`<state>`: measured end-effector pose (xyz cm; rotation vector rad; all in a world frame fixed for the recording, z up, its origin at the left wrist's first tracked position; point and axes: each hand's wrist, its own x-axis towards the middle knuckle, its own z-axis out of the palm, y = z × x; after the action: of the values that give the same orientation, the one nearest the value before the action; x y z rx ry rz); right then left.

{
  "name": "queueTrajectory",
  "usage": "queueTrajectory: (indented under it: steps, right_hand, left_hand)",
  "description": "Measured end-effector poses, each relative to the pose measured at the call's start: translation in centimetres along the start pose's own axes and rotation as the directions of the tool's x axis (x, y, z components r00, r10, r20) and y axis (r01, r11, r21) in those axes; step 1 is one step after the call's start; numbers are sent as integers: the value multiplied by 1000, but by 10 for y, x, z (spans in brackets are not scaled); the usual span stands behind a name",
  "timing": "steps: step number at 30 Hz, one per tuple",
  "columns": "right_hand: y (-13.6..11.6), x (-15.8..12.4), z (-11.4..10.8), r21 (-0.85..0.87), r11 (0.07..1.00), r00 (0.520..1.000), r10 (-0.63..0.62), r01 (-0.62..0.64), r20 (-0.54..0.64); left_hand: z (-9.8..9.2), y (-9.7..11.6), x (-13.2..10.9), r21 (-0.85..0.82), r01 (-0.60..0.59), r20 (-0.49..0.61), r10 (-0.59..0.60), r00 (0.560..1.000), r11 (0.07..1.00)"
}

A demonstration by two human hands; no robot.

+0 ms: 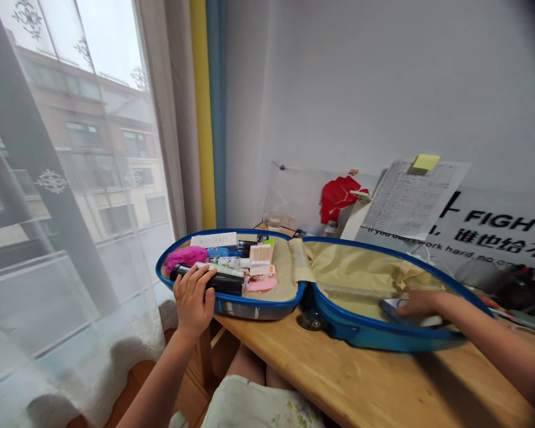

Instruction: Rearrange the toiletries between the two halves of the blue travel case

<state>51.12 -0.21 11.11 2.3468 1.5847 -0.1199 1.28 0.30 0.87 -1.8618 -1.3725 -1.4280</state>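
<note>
A small blue suitcase [362, 340] lies spread wide on the wooden table. Its left half holds a black bottle [225, 282], a bright pink mesh puff [186, 258], a white box [214, 239], a clear pack of cotton swabs [261, 255], a pink item [261, 284] and several tubes. My left hand [195, 294] rests over the near rim, its fingers stretched out across the black bottle. Inside the beige-lined right half, my right hand [417, 302] grips a flat blue-and-white item [395, 306]. Motion blur and the fingers hide its kind.
The wooden table [383, 380] runs under the suitcase, with a wheel [312, 320] at its near edge. Sheer curtains [93, 238] hang at left. Papers [417, 196] lean by the wall, and blurred clutter [512, 291] lies at right.
</note>
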Motion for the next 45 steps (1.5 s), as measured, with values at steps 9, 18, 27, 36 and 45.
queueTrajectory:
  steps: [9,18,27,36,45]
  right_hand:
    - [-72,-20,-90,-169,914,832,-405,368,-378]
    - [-223,-35,-108,-207,526,451,-833,825,-321]
    - [-265,-28,-93,-232,440,405,-896,867,-183]
    - [-267,-26,-89,-181,463,434,-883,868,-177]
    - [-221,-30,-79,-158,475,381,-830,866,-408]
  left_hand:
    - [1,-1,-1,7,-1,13,1,1000,1000]
    - [-1,0,-1,10,8,39,-8,999,1000]
    - [0,0,-2,4,5,38,-5,999,1000]
    - [-1,1,-2,6,9,34,-9,999,1000]
    - [-10,-3,-1,-125,29,6,-28,1000,992]
